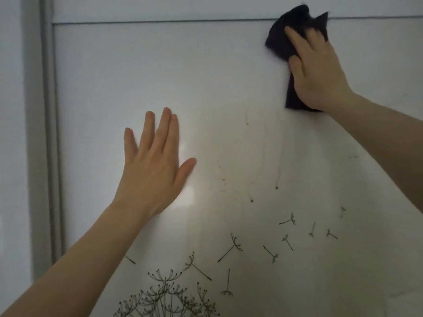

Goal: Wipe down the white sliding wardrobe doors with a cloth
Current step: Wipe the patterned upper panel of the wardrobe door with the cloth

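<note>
Head view: right hand (320, 72) presses cloth (279, 46) flat at the seam (160, 22); left hand (153, 170) lies flat on the door (114, 76) below it. Ungripped cloth may slip, smearing brown drips (277, 186).

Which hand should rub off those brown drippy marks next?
Probably the right hand: it presses the dark cloth on the door, above the brown drips. The left hand lies flat on the door, bare, with no cloth.

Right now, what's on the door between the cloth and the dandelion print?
Head view: brownish drip streaks and specks on otherwise bare white door.
</note>
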